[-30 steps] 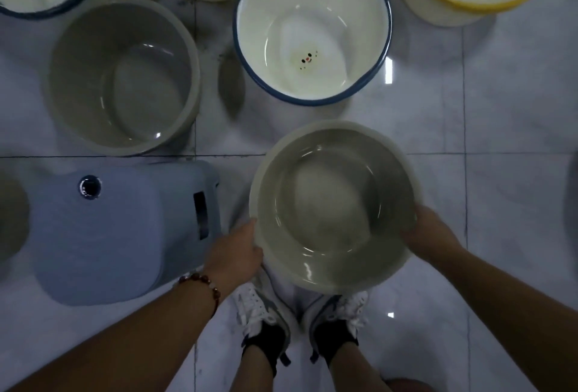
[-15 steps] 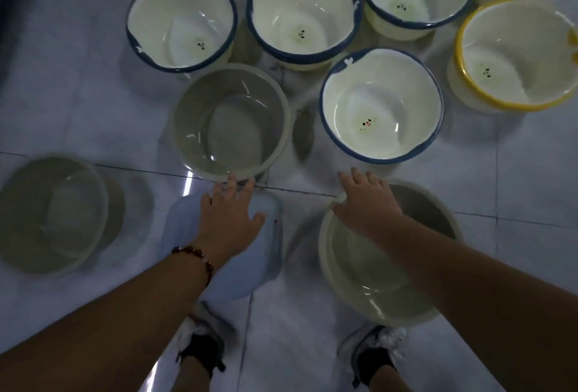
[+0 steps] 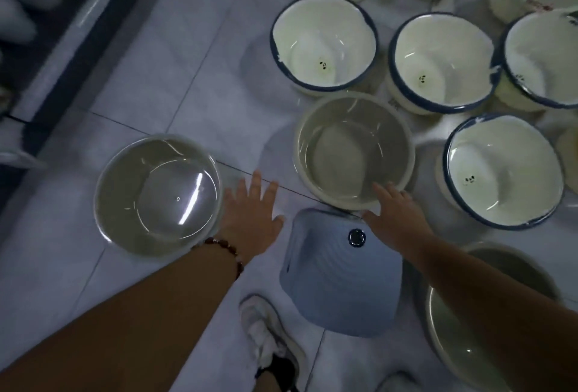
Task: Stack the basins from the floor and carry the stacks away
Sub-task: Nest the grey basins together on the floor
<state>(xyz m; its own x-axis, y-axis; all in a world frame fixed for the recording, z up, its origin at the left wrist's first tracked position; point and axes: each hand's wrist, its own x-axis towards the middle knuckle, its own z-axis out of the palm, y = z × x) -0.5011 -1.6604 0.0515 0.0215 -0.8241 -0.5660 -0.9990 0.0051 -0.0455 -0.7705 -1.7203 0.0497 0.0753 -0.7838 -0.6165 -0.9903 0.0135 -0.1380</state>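
Both hands have moved on from half a second ago: the left hand (image 3: 250,213) has left the top of the pale blue stool (image 3: 337,269) and now reaches out over the tiled floor (image 3: 175,79), while the right hand (image 3: 395,215) has come off the grey basin near the feet (image 3: 444,323) and stretched forward to the next one. Each hand is spread flat with straight fingers and grips nothing.

Just to the left of the left hand, almost touching its little-finger side, sits a grey basin (image 3: 158,194) upright on the floor. A bead bracelet (image 3: 225,249) circles that wrist. Directly ahead of the right hand stands a second grey basin (image 3: 353,149); the fingertips (image 3: 380,188) lie at its near rim, though whether they actually touch it cannot be told. The stool lies between the two hands, slightly nearer the body, and the basin near the feet is under the right forearm.

Beyond and to the right of the right hand, several white basins with blue rims stand close together, among them one straight ahead (image 3: 323,43) and one off to the right (image 3: 503,171). Below the left forearm a white shoe (image 3: 266,332) rests on the floor.
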